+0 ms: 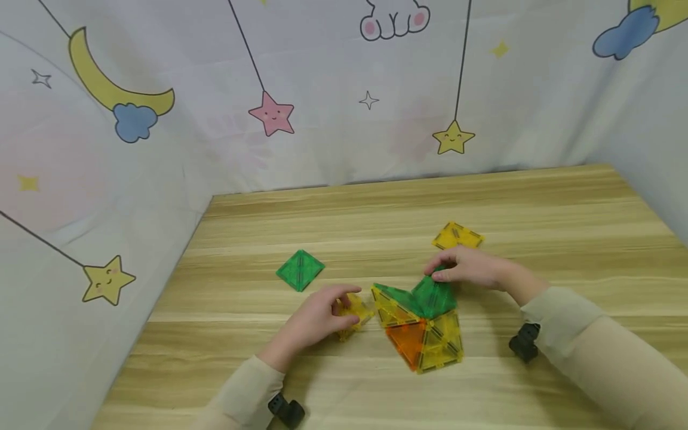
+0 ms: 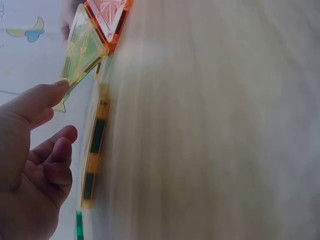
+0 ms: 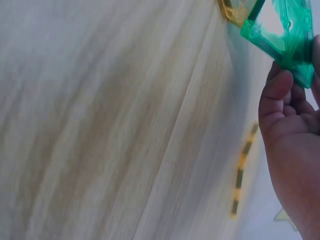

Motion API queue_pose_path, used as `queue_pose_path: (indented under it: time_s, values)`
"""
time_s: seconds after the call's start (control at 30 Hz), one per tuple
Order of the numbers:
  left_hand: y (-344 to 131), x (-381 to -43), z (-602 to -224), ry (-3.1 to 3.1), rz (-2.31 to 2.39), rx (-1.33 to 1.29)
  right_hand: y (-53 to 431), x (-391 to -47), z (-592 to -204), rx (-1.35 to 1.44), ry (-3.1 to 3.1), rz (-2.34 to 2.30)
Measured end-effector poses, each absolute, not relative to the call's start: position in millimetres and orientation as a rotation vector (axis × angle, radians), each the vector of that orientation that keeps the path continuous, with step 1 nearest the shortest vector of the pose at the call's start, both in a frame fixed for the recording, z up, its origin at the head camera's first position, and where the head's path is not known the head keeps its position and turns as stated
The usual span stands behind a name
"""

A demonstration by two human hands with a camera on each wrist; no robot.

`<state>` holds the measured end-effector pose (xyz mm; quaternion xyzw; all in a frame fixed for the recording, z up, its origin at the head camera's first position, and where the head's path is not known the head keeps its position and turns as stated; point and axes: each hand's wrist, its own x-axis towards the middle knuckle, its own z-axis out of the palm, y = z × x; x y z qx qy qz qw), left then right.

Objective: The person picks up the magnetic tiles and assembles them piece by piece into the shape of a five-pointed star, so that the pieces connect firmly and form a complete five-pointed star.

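Note:
Translucent magnetic tiles form a raised piece mid-table: an orange triangle (image 1: 407,341), yellow tiles (image 1: 442,340) and green tiles. My right hand (image 1: 473,267) pinches the top of a green tile (image 1: 436,297) at its far right; in the right wrist view the thumb and fingers meet at the corner of the green tile (image 3: 292,35). My left hand (image 1: 321,316) is just left of the piece, fingers spread loosely around a yellow tile (image 1: 356,312) on the table. From the left wrist view, the left hand (image 2: 35,150) has nothing visible in its grasp.
A flat green diamond of tiles (image 1: 300,270) lies farther left on the wooden table (image 1: 344,221). Behind the right hand lies another yellow tile pair (image 1: 457,235). A printed cloth (image 1: 333,143) hangs along the table's back edge.

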<state>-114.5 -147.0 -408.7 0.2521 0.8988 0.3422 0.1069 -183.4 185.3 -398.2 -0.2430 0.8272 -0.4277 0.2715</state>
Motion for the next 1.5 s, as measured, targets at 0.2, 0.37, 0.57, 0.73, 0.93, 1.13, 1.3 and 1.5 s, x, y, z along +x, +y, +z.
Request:
queue_pose_path:
  time_s: [0.2, 0.37, 0.57, 0.73, 0.93, 1.13, 1.3, 1.5]
  values:
    - [-159, -118, -412, 2.698, 0.986, 0.740, 192, -190, -398, -0.575, 2.299, -1.177]
    - [-165, -119, -416, 2.771, 0.905, 0.807, 194, -194, -398, -0.548, 2.373, -1.181]
    - [-170, -119, -418, 2.842, 0.786, 0.862, 196, -195, -399, -0.512, 2.401, -1.177]
    - [-173, -119, -417, 2.812, 0.752, 0.849, 194, -187, -392, -0.576, 2.525, -1.082]
    - [-178, -120, -416, 2.771, 0.715, 0.891, 186, -161, -379, -0.708, 2.869, -0.914]
    - [-179, -117, -417, 2.722, 0.664, 0.927, 158, -122, -379, -0.957, 2.874, -0.906]
    - [-178, -109, -414, 2.630, 0.657, 0.932, 128, -87, -393, -1.127, 2.706, -0.908]
    - [-172, -102, -413, 2.587, 0.640, 0.963, 111, -66, -404, -1.132, 2.608, -0.827]
